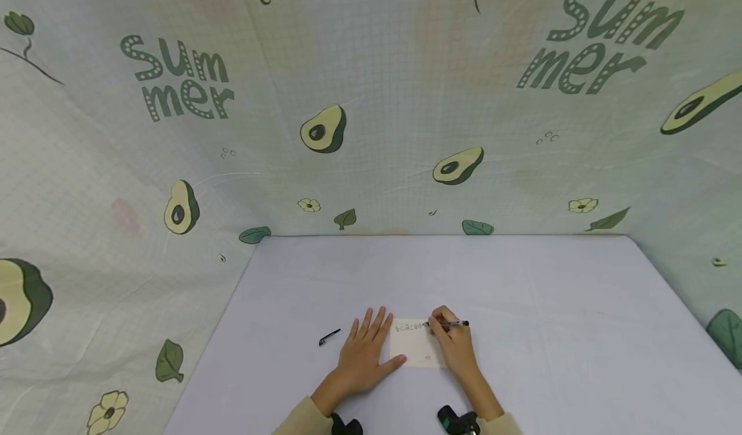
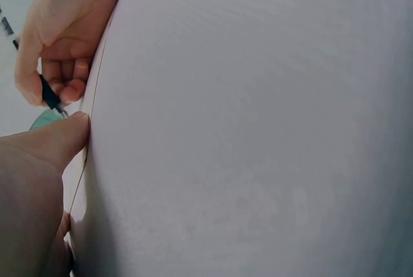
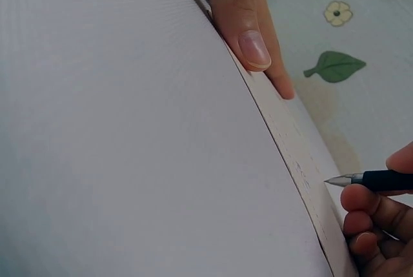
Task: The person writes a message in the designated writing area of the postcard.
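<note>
A small cream sheet of paper (image 1: 414,347) lies on the white table, with a row of handwriting along its top and a small mark near its lower edge. My right hand (image 1: 456,345) pinches a dark pen (image 1: 455,323), its tip at the end of the written row. In the right wrist view the pen's metal tip (image 3: 342,180) points at the paper (image 3: 290,141). Flat with spread fingers, my left hand (image 1: 365,355) rests at the paper's left side, the thumb on its lower left corner. The left wrist view shows this thumb (image 2: 68,132) near the pen (image 2: 50,93).
A black pen cap (image 1: 329,337) lies on the table (image 1: 551,332) left of my left hand. Dark wrist devices (image 1: 458,420) sit at both wrists. Behind and beside the table hangs a pale cloth (image 1: 382,100) printed with avocados, leaves and lettering.
</note>
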Available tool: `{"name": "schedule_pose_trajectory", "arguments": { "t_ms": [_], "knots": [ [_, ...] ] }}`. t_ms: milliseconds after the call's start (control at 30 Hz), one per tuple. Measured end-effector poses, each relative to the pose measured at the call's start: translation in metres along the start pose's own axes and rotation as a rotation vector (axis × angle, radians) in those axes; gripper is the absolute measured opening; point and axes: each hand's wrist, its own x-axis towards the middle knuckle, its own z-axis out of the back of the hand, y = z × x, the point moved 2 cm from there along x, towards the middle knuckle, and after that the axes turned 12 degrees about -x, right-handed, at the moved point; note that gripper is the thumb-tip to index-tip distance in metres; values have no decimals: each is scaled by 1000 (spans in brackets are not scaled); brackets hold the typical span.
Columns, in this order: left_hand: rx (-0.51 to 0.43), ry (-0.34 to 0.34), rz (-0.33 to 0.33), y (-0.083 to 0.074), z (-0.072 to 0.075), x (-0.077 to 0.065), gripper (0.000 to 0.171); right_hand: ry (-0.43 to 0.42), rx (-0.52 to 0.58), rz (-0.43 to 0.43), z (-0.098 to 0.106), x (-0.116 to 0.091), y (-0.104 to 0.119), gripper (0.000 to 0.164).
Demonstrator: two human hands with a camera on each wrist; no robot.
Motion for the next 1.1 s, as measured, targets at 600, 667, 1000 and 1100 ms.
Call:
{"name": "schedule_pose_trajectory", "arguments": {
  "t_ms": [600,667,1000,1100],
  "knots": [
    [4,15,15,2,-2,1,86,-27,27,-22,0,0,-1,14],
    [4,15,16,2,-3,1,86,-35,32,-24,0,0,-1,13],
    [9,12,10,3,-4,1,86,-21,35,-75,2,0,0,12],
    [13,8,6,5,-5,1,87,-29,66,-104,2,0,-1,13]
  ]
}}
